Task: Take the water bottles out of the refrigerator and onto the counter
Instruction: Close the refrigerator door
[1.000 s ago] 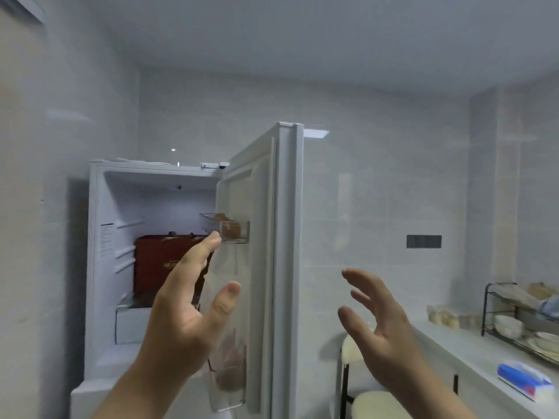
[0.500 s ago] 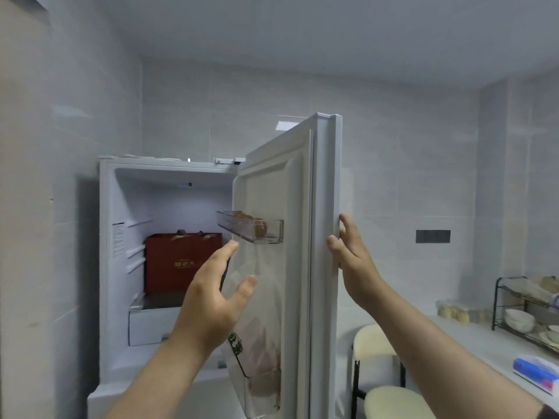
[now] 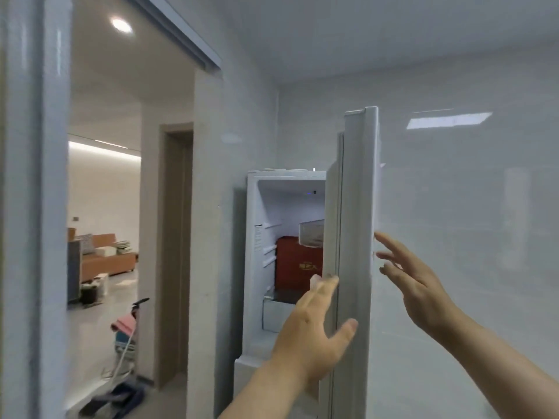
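Beside the open refrigerator (image 3: 281, 261) door (image 3: 357, 267), the left hand (image 3: 311, 337) and right hand (image 3: 414, 285) spread wide, holding nothing.

Refrigerator (image 3: 252, 267): white, its door (image 3: 355, 237) swung open and seen nearly edge-on; the upper compartment is lit.
Inner shelf (image 3: 279, 294): a dark glass shelf low in the compartment, carrying a red box (image 3: 298, 261) with gold lettering that stands upright on it.
Drawer (image 3: 272, 316): a pale drawer front sits just under that shelf.
Door bin (image 3: 311, 234): a clear bin on the door's inner side; its contents are too blurred to tell.
Kitchen floor (image 3: 90, 373): a blue floor-cleaning tool (image 3: 121, 397), perhaps a mop or vacuum, lies by the doorway.
Living room floor (image 3: 121, 285): an orange sofa (image 3: 106, 258) stands on it, far off.
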Motion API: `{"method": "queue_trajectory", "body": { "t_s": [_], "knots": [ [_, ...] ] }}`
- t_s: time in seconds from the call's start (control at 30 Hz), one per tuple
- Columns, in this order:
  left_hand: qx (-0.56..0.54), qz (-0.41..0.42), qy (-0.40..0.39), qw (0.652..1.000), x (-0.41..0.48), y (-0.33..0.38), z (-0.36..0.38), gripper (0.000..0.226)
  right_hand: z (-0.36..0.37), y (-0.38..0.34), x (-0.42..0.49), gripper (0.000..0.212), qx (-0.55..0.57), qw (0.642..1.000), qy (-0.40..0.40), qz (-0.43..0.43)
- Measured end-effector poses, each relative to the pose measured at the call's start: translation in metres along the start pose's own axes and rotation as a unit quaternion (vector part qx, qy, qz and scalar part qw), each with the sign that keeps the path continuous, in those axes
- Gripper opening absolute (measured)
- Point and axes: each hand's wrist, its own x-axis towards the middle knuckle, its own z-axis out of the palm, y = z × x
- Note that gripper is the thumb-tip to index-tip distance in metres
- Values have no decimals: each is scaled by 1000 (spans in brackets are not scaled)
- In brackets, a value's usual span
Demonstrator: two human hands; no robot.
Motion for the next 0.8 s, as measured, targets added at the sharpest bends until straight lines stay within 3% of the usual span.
{"method": "queue_trajectory", "body": {
  "t_s": [0.17, 0.33, 0.47, 0.63, 0.8],
  "knots": [
    [55, -45, -22, 997, -1, -43, -28, 80, 46, 27, 29, 69, -108, 990, -79, -38],
    [111, -43, 0, 993, 14, -96, -50, 83, 94, 64, 63, 68, -214, 970, -96, -58],
    [156, -25, 34, 987, 33, -150, -60, 97, 134, 91, 88, 68, -292, 946, -78, -113],
    [181, 25, 68, 981, 68, -222, -77, 95, 178, 129, 122, 71, -347, 926, -47, -140],
    [176, 50, 76, 980, 104, -282, -90, 100, 207, 172, 165, 69, -409, 886, -4, -218]
  ]
}}
